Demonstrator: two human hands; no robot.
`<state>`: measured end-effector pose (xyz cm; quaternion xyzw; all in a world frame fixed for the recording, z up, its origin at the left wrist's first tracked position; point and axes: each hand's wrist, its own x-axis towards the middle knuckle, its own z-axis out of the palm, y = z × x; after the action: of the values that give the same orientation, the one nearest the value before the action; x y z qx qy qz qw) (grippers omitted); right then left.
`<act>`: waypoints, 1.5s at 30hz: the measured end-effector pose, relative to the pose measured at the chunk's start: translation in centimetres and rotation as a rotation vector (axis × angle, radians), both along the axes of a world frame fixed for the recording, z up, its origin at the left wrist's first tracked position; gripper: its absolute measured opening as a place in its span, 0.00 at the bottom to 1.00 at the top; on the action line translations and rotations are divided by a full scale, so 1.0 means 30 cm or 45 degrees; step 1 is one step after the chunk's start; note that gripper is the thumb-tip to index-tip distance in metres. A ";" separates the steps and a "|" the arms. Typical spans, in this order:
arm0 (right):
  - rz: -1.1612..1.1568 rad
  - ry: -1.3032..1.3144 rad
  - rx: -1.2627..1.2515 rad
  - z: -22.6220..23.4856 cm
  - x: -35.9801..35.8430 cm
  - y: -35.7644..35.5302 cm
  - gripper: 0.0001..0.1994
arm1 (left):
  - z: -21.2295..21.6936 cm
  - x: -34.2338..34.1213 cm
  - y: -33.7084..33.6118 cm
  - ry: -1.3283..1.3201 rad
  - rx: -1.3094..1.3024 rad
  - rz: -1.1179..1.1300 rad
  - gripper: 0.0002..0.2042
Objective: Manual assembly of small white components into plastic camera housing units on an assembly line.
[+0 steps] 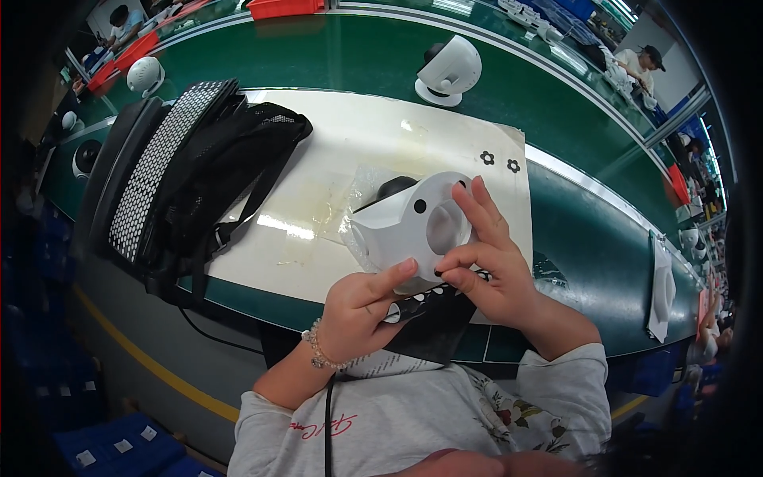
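- Green desk (350, 56) is curving across the view from upper left to right, with a white mat (334, 135) lying on it directly in front of the person.
- Left hand (362, 306) is curling under the near lower edge of a white rounded housing (413, 230), thumb stretching up onto its rim; the grip is closing on the housing. A bead bracelet (318, 350) is sitting at that wrist.
- Right hand (489, 266) is resting on the right face of the housing, fingers extending upward beside its round recess, thumb and forefinger pinching at the lower edge. Whether something small is pinched there cannot be told.
- Housing is being held just above the near edge of the mat, tilted toward the person, with a clear plastic bag (362, 191) crumpling around its left side and a dark rounded part (395, 188) showing behind it.
- Two small black flower-shaped pieces (500, 161) are lying on the far right corner of the mat, apart from the hands.
- Black mesh backpack (199, 159) is lying on the left part of the mat, well apart from the housing.
- Another white round device (449, 71) is standing on the desk beyond the mat.
- Other people are sitting at the far corners of the room.
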<state>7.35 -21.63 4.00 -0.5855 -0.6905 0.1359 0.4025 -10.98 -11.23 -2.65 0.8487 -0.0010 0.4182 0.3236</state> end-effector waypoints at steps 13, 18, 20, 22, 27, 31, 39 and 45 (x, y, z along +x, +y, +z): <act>0.035 -0.482 0.229 -0.017 -0.022 -0.039 0.11 | -0.018 -0.001 -0.015 0.024 -0.078 0.051 0.12; 0.032 -0.443 0.402 -0.038 -0.001 -0.060 0.08 | -0.022 0.000 -0.018 0.012 -0.091 0.045 0.10; -0.020 -0.346 0.391 -0.033 0.021 -0.057 0.07 | -0.024 0.003 -0.015 -0.013 -0.099 0.051 0.09; -0.279 0.073 0.178 -0.018 0.060 -0.035 0.04 | -0.016 0.006 -0.002 -0.013 0.025 0.018 0.13; -0.237 0.073 0.080 -0.025 0.068 -0.042 0.04 | -0.008 0.004 -0.011 0.025 -0.012 0.024 0.14; -0.413 -0.391 0.277 -0.030 0.058 -0.054 0.05 | 0.000 0.005 -0.015 0.057 -0.040 0.042 0.14; -0.488 -1.005 0.376 -0.025 0.027 -0.110 0.13 | 0.001 0.024 -0.025 -0.025 -0.082 0.111 0.09; -0.486 -0.949 0.103 0.015 0.010 -0.099 0.18 | -0.010 0.010 -0.025 -0.012 -0.058 0.121 0.09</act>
<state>7.64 -24.61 4.45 -0.6957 -0.6727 -0.1895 0.1658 -10.68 -11.99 -2.94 0.8383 0.0475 0.4370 0.3226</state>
